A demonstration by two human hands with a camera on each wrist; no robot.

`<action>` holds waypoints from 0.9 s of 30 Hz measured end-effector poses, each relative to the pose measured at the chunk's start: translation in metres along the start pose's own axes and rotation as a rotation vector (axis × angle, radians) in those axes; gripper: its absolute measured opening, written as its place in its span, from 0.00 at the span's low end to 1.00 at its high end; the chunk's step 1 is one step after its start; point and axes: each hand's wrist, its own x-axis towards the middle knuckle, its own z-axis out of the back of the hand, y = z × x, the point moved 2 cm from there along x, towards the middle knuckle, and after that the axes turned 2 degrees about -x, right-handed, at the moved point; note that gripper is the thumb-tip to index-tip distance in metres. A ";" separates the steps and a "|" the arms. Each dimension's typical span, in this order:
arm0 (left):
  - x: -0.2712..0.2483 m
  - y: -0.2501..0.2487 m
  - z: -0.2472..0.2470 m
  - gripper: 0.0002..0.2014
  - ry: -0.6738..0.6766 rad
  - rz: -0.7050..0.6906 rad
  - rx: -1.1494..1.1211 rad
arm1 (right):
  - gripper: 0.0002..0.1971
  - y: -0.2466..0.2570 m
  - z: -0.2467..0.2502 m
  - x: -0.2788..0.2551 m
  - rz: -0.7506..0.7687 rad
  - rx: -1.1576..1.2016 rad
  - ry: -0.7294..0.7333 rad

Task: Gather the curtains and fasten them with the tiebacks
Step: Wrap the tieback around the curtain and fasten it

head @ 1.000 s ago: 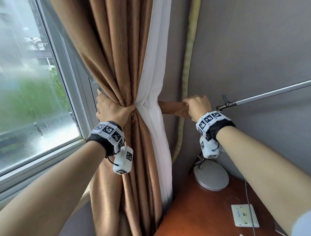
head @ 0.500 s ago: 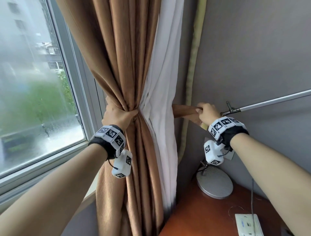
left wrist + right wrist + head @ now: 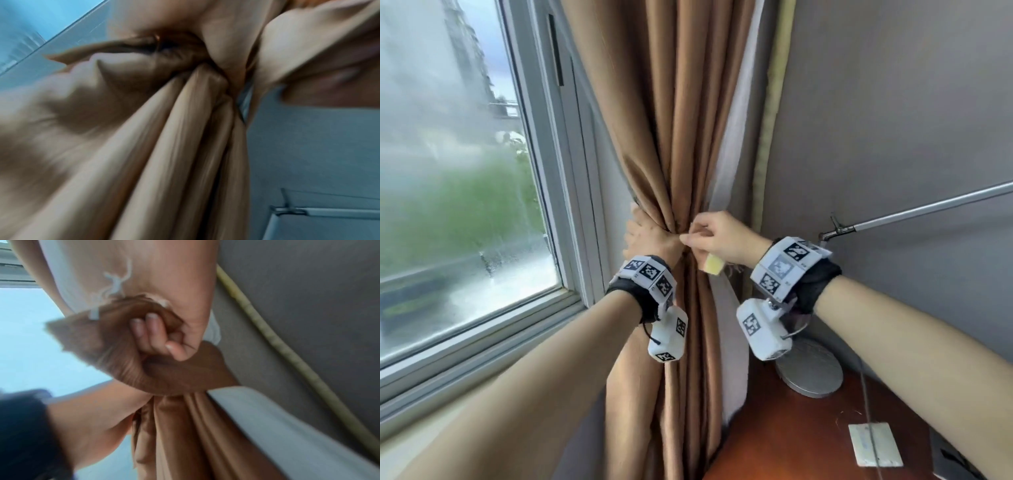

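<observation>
- Curtain: being bunched in the gripping left hand.
- Tieback: being clutched by the right hand, wrapping underway.
- Next: likely fastening its end.

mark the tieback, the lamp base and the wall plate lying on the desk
tieback [image 3: 86,337], right wrist view, brown band left of the curled fingers.
lamp base [image 3: 812,371], head view, middle of the round metal disc.
wall plate [image 3: 875,444], head view, middle of the white face.
</observation>
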 end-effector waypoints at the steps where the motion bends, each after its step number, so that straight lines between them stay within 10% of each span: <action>1: 0.001 0.003 0.002 0.49 0.033 -0.054 -0.042 | 0.12 0.006 -0.008 0.005 -0.042 0.039 -0.025; 7: 0.000 0.030 0.030 0.47 0.297 -0.182 -0.061 | 0.41 0.031 -0.040 0.032 -0.240 -0.077 -0.140; 11: -0.010 0.044 0.062 0.48 0.447 -0.136 -0.034 | 0.32 0.041 -0.047 0.044 -0.313 -0.184 -0.265; 18: 0.004 0.074 0.082 0.07 0.211 -0.152 -0.012 | 0.27 0.041 -0.052 0.048 -0.339 -0.216 -0.280; 27: 0.000 0.043 0.092 0.11 0.132 -0.290 -0.233 | 0.28 0.042 -0.041 0.041 -0.369 -0.335 -0.367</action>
